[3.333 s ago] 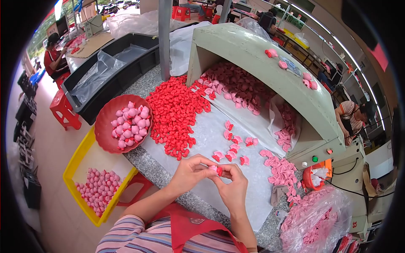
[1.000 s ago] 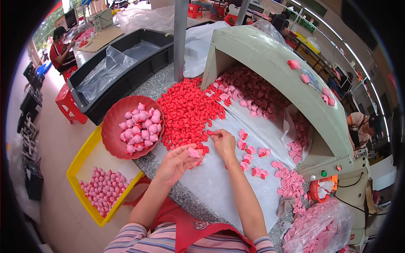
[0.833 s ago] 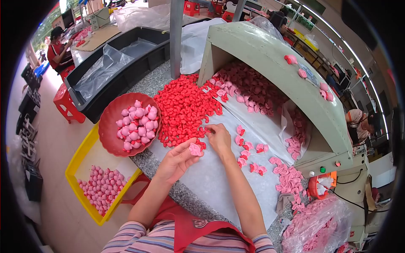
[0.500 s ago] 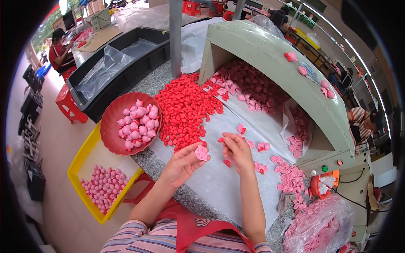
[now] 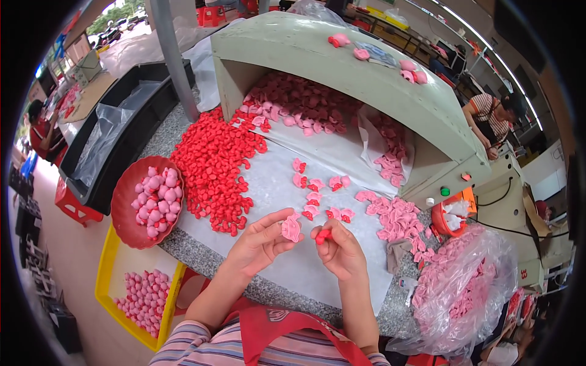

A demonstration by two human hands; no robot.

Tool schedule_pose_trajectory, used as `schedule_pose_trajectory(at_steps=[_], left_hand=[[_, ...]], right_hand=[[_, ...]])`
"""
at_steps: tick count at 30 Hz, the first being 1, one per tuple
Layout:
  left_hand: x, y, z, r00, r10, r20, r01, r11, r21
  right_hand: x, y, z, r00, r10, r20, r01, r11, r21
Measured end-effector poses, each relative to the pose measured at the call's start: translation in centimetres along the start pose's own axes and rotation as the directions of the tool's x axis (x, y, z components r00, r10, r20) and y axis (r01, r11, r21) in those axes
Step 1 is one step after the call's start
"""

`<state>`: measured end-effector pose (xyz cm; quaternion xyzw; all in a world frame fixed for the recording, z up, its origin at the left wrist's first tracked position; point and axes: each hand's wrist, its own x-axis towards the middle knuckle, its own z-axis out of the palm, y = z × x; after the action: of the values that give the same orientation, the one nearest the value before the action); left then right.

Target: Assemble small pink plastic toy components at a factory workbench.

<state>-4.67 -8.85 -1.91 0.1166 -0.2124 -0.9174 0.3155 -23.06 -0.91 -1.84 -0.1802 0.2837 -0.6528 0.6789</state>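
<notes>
My left hand (image 5: 251, 245) pinches a thin, pink, wavy-edged moulded piece (image 5: 292, 227) between thumb and fingers. Close beside it, my right hand (image 5: 343, 255) has its fingertips closed on a small, glossy red piece (image 5: 322, 236). The two held pieces are a little apart. Beyond my hands, several pink pieces with red parts (image 5: 314, 184) lie loose on the white sheet (image 5: 274, 183). To the left spreads a big heap of small red pieces (image 5: 210, 165). A heap of flat pink pieces (image 5: 394, 216) lies to the right.
A pale green arched housing (image 5: 342, 55) stands at the back, with pink pieces (image 5: 299, 97) inside. Left are a red bowl (image 5: 122, 207) of round pink pieces, a yellow tray (image 5: 107, 274) and a black bin (image 5: 73, 158). A plastic bag (image 5: 470, 274) lies right. A metal post (image 5: 174, 61) rises behind.
The view has swung, so the table's things sit further left. My right hand has come down closer to the pink piece, and its red piece shows more fully. My left hand keeps its hold.
</notes>
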Motion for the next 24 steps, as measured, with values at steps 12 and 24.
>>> schedule_pose_trajectory(at_steps=[12, 24], left_hand=[[-0.3, -1.4, 1.5, 0.989, 0.12, -0.086, -0.112, 0.99, 0.09], [-0.5, -2.1, 1.9, 0.909, 0.414, 0.051, -0.397, 0.821, 0.411]], right_hand=[[-1.6, -1.1, 2.4, 0.998, 0.048, -0.05, -0.053, 0.995, -0.089], [-2.2, 0.1, 6.0, 0.906, -0.422, 0.024, 0.255, 0.501, -0.827]])
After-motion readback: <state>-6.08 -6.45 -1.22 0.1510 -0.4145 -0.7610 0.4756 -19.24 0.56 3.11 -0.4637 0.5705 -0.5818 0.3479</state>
